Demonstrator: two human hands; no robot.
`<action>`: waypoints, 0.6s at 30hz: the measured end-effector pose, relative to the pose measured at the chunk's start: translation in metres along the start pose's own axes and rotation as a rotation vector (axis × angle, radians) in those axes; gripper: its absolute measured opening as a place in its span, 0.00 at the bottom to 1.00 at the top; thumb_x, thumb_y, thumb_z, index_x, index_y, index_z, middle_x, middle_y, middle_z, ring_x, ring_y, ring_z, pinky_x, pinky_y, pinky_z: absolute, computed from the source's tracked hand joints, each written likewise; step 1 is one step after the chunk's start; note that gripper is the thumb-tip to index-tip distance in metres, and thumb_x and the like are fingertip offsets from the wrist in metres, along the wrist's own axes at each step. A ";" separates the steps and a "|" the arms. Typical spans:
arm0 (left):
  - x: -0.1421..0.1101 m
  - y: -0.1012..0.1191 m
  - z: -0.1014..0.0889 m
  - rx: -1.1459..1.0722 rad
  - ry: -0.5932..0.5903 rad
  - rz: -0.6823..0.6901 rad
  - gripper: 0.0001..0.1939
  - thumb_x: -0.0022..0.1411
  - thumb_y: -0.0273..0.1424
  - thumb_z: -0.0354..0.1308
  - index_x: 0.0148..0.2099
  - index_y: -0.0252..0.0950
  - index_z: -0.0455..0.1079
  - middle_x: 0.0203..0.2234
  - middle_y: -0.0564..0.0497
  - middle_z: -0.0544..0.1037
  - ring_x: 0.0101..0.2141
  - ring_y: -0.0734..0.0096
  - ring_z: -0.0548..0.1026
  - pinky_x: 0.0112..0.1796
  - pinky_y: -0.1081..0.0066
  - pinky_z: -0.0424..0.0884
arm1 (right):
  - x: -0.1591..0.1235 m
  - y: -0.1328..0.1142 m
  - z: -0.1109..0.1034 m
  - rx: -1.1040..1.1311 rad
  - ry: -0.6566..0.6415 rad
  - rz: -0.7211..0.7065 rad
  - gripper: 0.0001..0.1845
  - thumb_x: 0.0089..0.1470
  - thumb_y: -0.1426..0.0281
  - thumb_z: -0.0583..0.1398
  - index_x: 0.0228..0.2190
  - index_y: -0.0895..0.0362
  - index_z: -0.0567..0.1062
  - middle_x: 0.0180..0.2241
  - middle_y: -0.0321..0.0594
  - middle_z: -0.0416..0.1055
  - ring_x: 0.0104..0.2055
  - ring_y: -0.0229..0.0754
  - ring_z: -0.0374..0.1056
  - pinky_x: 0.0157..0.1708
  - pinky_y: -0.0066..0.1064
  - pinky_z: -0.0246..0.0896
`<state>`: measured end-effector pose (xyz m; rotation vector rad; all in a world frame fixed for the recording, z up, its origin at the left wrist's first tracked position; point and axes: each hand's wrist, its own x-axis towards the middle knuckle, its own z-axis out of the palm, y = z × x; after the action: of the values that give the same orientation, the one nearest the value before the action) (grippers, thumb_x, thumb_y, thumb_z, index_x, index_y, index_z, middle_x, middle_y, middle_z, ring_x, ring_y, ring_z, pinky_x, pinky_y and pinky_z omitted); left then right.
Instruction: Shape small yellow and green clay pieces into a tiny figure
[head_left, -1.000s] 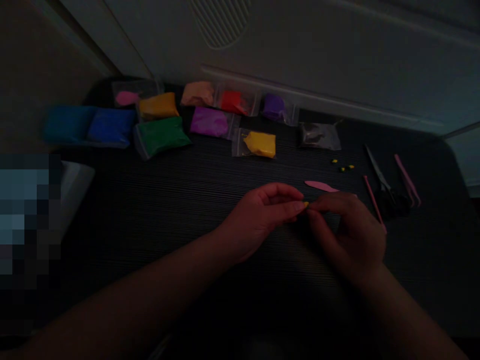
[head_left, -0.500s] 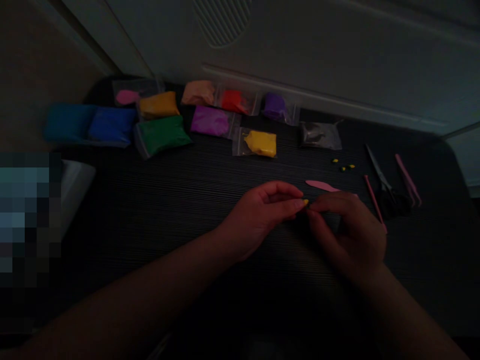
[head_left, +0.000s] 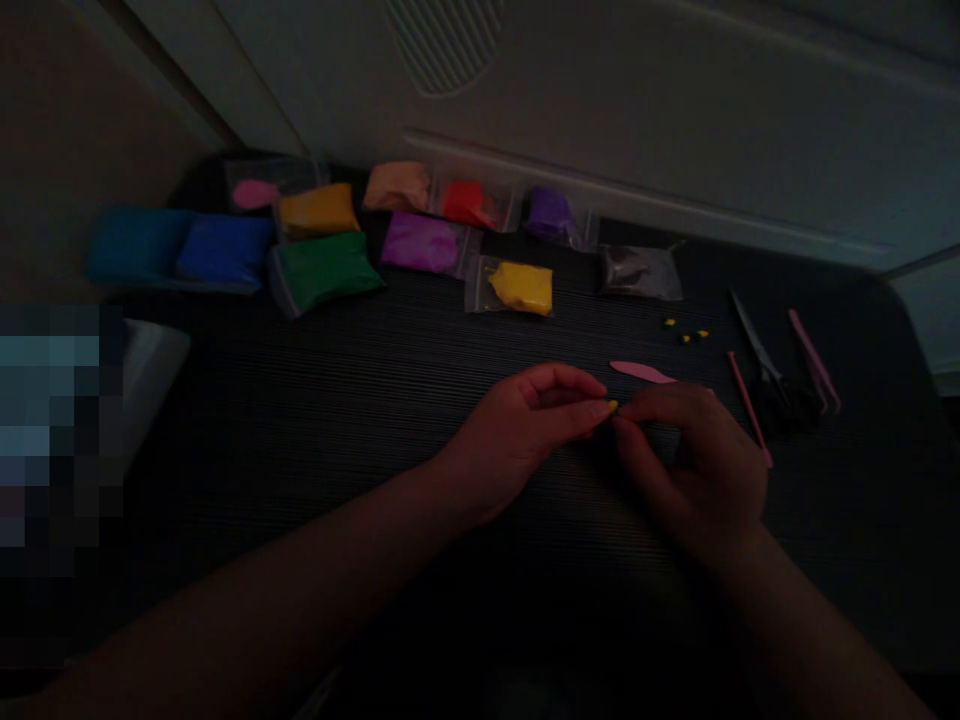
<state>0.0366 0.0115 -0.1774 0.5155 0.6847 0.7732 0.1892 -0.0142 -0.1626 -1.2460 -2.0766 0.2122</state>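
Note:
The light is dim. Over the middle of a dark ribbed table (head_left: 315,420), my left hand (head_left: 525,430) and my right hand (head_left: 694,470) meet fingertip to fingertip. Both are closed in a pinch on a tiny yellow bit of clay (head_left: 613,406) held between them. Just beyond my right hand lies a flat pink modelling tool (head_left: 641,372). A few small yellow and dark clay crumbs (head_left: 686,331) rest on the table farther back.
Several clear bags of coloured clay line the back: blue (head_left: 221,250), green (head_left: 322,268), orange (head_left: 316,209), magenta (head_left: 420,242), red (head_left: 463,203), purple (head_left: 549,212), yellow (head_left: 519,287), black (head_left: 637,270). Scissors (head_left: 765,365) and pink stick tools (head_left: 814,358) lie at right. A pale wall rises behind.

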 end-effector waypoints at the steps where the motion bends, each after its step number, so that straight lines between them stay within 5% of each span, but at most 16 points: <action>1: 0.000 0.000 0.000 -0.002 -0.001 0.002 0.05 0.49 0.26 0.60 0.32 0.35 0.68 0.26 0.56 0.71 0.30 0.81 0.68 0.36 0.76 0.61 | 0.000 0.000 0.000 0.002 0.000 0.003 0.11 0.44 0.79 0.59 0.31 0.55 0.66 0.27 0.36 0.68 0.31 0.38 0.65 0.30 0.33 0.61; 18: 0.000 -0.001 0.002 -0.045 0.008 -0.002 0.05 0.49 0.25 0.59 0.32 0.35 0.68 0.26 0.56 0.72 0.30 0.80 0.69 0.36 0.75 0.62 | 0.000 -0.001 0.000 0.004 0.017 0.027 0.10 0.45 0.78 0.58 0.31 0.54 0.66 0.27 0.36 0.68 0.30 0.38 0.65 0.29 0.32 0.60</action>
<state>0.0380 0.0105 -0.1763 0.4709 0.6737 0.7880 0.1883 -0.0150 -0.1623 -1.2699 -2.0443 0.2172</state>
